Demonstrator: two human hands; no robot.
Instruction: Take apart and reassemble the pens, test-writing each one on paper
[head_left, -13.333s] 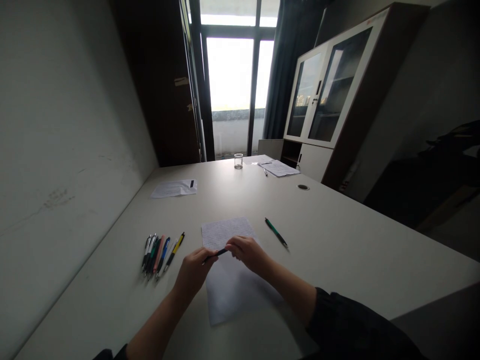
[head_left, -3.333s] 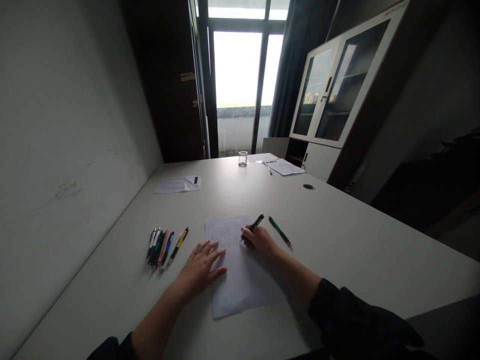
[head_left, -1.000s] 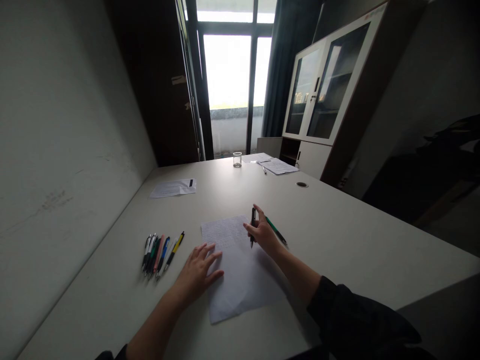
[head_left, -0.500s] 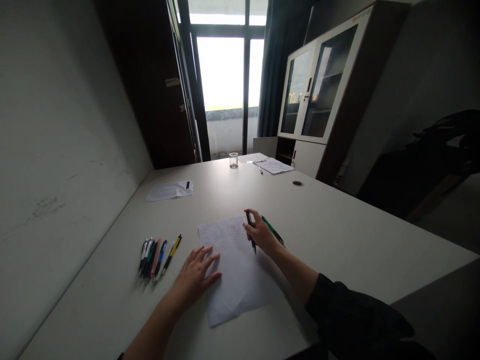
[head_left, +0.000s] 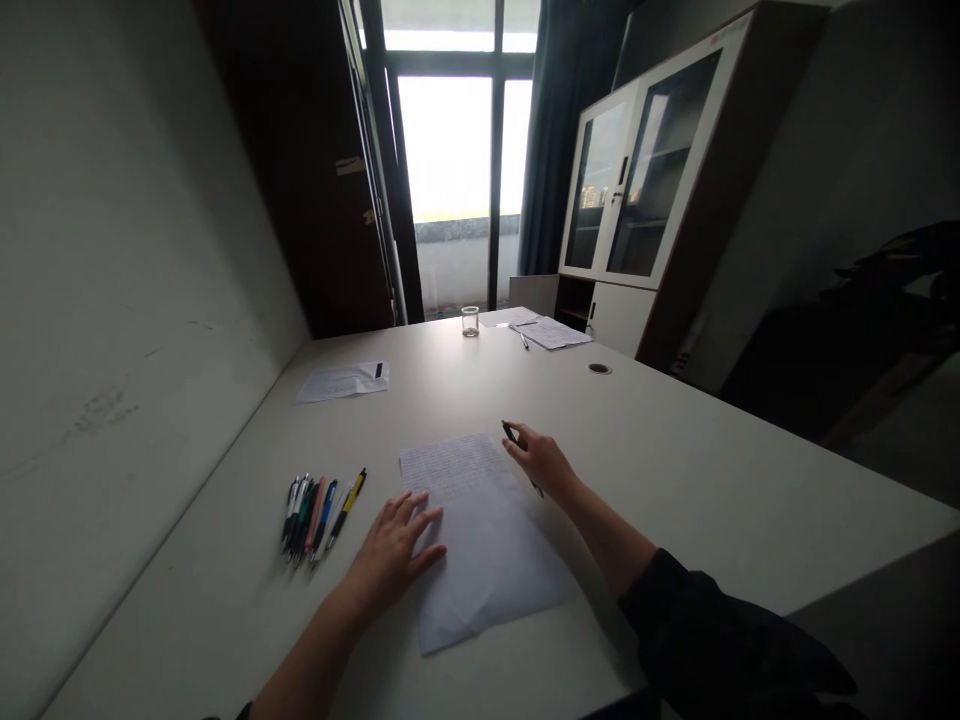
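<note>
Head view: left hand (head_left: 394, 552), fingers spread, on paper (head_left: 491, 565); right hand (head_left: 546, 462), fingers pinching a black pen (head_left: 509, 432).

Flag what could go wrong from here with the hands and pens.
The left hand rests on the left side of the sheet; sliding could shift or crease it. The right hand holds the black pen near the sheet's right edge; a loosened grip might drop it. The loose pens lie left of the left hand; a knock could scatter them.
</note>
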